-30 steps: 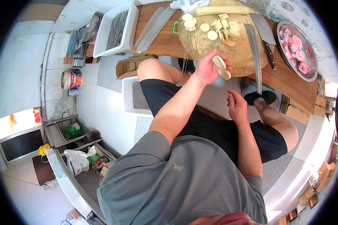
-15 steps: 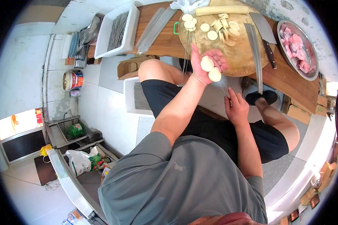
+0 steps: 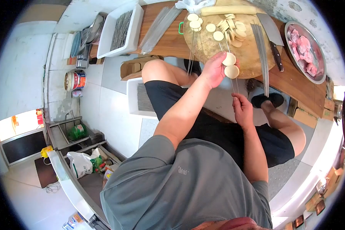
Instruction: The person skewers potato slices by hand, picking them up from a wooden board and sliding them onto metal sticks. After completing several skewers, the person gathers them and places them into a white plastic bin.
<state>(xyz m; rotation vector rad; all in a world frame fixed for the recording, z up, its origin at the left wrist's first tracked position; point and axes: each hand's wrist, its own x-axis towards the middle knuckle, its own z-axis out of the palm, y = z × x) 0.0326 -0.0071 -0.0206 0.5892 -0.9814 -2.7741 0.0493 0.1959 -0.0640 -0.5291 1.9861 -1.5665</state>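
Two pale round slices (image 3: 231,71) sit one above the other on thin metal skewers (image 3: 235,85). My left hand (image 3: 214,69) is closed around the slices, with the thumb at the upper one. Below them, my right hand (image 3: 242,109) pinches the lower ends of the skewers. The skewer tips stick out above the upper slice, over the round wooden board (image 3: 253,65). More cut slices (image 3: 234,30) lie on that board. At its left edge, other slices (image 3: 194,23) are on skewers that hang over the edge.
A cleaver (image 3: 270,32) and a bundle of skewers (image 3: 261,57) lie at the board's right. Beyond is a metal bowl of meat (image 3: 303,48). A pale roll (image 3: 228,10) is at the back. A white bin of skewers (image 3: 120,32) stands left on the wooden table (image 3: 149,8).
My left hand has turned from an open palm to a grip on the slices, which have moved right. The skewers now pass through and stick out above them.
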